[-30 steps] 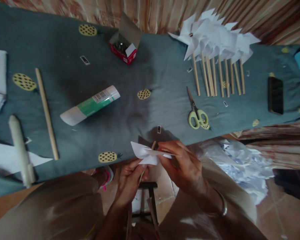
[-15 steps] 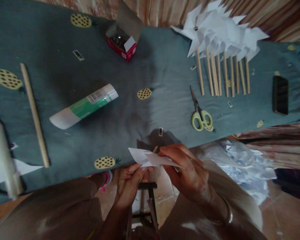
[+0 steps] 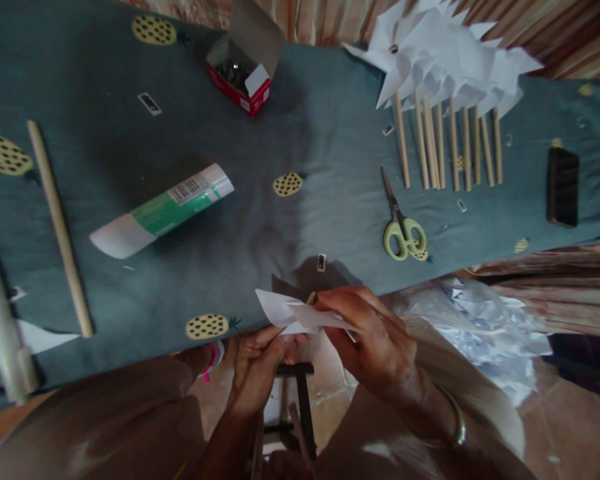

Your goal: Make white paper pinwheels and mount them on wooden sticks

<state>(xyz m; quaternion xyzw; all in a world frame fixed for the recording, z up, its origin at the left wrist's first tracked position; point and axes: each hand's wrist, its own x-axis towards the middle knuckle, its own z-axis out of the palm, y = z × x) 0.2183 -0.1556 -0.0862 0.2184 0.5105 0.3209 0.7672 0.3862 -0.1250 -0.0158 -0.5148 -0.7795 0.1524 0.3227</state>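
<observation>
Just off the table's near edge, a white paper pinwheel is held between my hands. My left hand is closed, pinching the pinwheel's lower edge between thumb and fingers. From the other side, my right hand is closed around the pinwheel's right blade, its fingertips partly covered by paper. The end of a short wooden stick shows beside the right index finger; the rest of it is hidden. Yellow-green scissors lie beyond my right hand.
Finished pinwheels on sticks lie at the back right, with a phone nearby. An open red box of small metal pieces, a green-white tube and a loose stick are leftward. A plastic bag hangs below the edge.
The view has shifted slightly, so things on the left of the table sit a little farther left and higher. Both hands keep their hold on the pinwheel, which tilts a touch.
</observation>
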